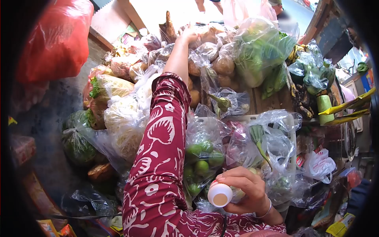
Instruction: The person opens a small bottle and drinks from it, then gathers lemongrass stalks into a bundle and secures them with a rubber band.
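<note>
My left hand (189,34) is stretched far forward among bagged goods at the top of the pile; its fingers are too small and washed out to make out. Below it lie bags of round brown produce (224,65). In my right hand (248,189), near the bottom, is a small white container (220,195), its round tan end facing me. Just left of that hand sits a clear bag of green limes (201,168). A long-stemmed green vegetable (257,136) lies above the hand on clear plastic.
A large red bag (59,39) hangs at upper left. Bagged leafy greens (256,51) stand at upper right, with bananas (302,98) beyond. Bagged bean sprouts (124,126) lie left of my sleeve. A white plastic bag (319,165) is at right. Part of a person shows at the top.
</note>
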`<action>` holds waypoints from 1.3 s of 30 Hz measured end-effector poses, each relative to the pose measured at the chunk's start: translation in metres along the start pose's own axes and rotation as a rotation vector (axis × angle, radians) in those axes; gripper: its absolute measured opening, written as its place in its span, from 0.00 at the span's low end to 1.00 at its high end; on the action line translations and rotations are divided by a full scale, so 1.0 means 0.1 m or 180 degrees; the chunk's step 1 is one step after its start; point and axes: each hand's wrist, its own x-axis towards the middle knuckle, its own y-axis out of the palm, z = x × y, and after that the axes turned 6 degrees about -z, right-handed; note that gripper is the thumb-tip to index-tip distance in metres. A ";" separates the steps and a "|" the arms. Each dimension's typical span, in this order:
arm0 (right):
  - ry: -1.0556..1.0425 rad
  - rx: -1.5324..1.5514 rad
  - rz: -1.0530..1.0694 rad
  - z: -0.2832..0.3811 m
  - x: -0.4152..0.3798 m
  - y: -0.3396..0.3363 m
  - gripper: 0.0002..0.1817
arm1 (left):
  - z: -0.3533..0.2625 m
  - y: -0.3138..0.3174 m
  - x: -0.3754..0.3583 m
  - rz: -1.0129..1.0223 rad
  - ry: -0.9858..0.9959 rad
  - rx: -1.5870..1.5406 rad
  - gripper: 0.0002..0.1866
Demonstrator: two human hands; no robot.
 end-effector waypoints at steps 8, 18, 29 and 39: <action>0.0040 0.0066 -0.0024 -0.06 0.01 0.01 0.28 | 0.02 0.09 0.11 -0.0614 -0.0473 0.0512 0.22; 0.0043 -0.0052 -0.0035 -0.08 0.01 0.01 0.29 | 0.27 0.01 0.38 -0.0241 -0.0049 0.0369 0.26; -0.0085 -0.0167 -0.0133 -0.01 0.00 0.01 0.28 | 0.19 -0.03 0.10 -0.1574 -0.0247 0.0273 0.19; -0.0567 -0.0365 -0.0122 0.24 -0.10 -0.01 0.28 | -0.57 -1.04 -0.28 -0.3147 -0.0126 -0.1844 0.16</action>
